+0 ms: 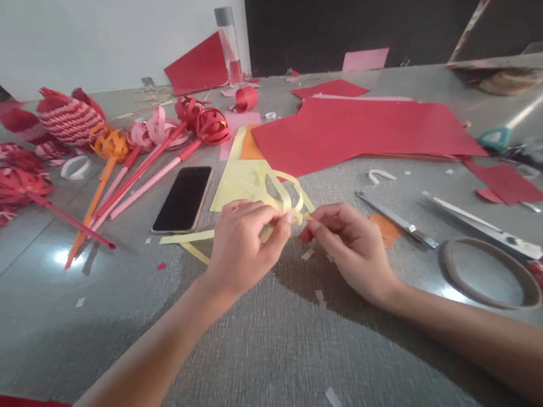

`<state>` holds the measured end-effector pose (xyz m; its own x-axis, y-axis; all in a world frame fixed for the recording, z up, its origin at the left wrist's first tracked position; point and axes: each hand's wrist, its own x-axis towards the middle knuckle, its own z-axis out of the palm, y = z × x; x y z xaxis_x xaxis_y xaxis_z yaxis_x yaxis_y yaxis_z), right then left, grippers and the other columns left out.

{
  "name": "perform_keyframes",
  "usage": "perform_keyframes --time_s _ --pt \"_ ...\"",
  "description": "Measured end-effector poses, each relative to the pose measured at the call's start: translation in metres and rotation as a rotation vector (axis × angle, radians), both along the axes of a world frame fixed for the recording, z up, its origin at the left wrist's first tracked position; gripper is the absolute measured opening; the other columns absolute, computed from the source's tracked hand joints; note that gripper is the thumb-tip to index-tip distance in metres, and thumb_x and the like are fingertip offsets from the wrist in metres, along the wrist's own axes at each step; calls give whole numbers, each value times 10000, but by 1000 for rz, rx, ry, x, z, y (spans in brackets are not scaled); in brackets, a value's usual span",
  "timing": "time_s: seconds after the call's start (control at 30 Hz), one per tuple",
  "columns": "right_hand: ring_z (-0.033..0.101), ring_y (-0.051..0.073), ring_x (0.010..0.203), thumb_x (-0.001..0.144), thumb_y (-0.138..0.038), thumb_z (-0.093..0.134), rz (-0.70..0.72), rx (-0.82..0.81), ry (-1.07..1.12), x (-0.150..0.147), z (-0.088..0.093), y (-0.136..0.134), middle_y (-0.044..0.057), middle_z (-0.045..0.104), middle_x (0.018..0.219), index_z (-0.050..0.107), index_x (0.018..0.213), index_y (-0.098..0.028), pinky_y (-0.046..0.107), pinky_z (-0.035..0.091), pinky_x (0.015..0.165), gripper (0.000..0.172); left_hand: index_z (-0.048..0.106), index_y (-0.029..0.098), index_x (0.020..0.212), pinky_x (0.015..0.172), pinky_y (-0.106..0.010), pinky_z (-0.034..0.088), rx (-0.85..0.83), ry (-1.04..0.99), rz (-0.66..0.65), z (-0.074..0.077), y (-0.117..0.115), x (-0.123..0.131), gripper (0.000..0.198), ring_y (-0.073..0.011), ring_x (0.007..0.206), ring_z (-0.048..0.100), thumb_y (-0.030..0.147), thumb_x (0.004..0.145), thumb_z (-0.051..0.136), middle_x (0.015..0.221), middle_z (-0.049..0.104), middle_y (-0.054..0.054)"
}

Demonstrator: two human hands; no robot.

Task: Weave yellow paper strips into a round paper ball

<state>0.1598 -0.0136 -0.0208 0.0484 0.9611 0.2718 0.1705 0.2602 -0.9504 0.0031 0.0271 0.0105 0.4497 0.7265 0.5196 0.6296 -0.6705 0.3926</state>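
Note:
My left hand (pixel 244 244) is closed in a pinch on looped yellow paper strips (pixel 284 195) at the middle of the grey table (pixel 253 361). My right hand (pixel 350 243) meets it from the right, fingers curled and pinching the same bundle of strips near its base. More yellow paper (pixel 231 185) lies flat just behind the hands, and a loose yellow strip (pixel 186 238) trails to the left.
A black phone (pixel 183 199) lies left of the yellow paper. Red paper sheets (pixel 357 131) spread behind the hands. Scissors (pixel 525 248), a tape ring (pixel 488 273) and a metal ruler (pixel 398 219) sit to the right. Finished paper flowers on sticks (pixel 144 157) lie at left.

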Motion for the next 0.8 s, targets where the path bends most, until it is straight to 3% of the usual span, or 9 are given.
perform_keyframes --time_s 0.1,0.2,0.43,0.6,0.8 --pt "606 108 633 829 -263 510 -25 60 -18 1 0 -1 14 657 709 566 860 -189 226 449 510 98 543 186 609 705 -290 456 -49 -45 -7 1 0 0 214 -111 605 554 222 814 495 595 603 18" --pt "625 118 680 812 -228 529 -72 136 -61 2 0 -1 7 673 740 612 847 -201 258 488 610 94 592 183 727 691 -264 481 -124 -118 -20 1 0 -1 34 -128 728 611 191 751 567 756 665 -6" --pt "633 132 781 788 -204 574 -45 188 -95 5 0 3 10 696 855 667 868 -225 297 493 725 125 595 178 779 652 -245 515 -266 -245 -42 1 -1 -1 85 -129 753 634 186 803 513 829 685 -34" --pt "625 126 760 790 -212 577 -63 167 -69 5 -4 5 7 687 837 655 881 -226 297 488 714 121 610 181 825 627 -234 515 -261 -292 -26 -3 -4 2 116 -124 759 634 190 822 494 857 685 -42" --pt "617 125 696 724 -257 646 -113 52 75 4 -6 8 4 659 765 600 864 -211 280 495 638 154 577 191 734 604 -203 492 -260 -396 12 -7 -9 7 78 -122 775 624 135 768 536 760 651 -5"
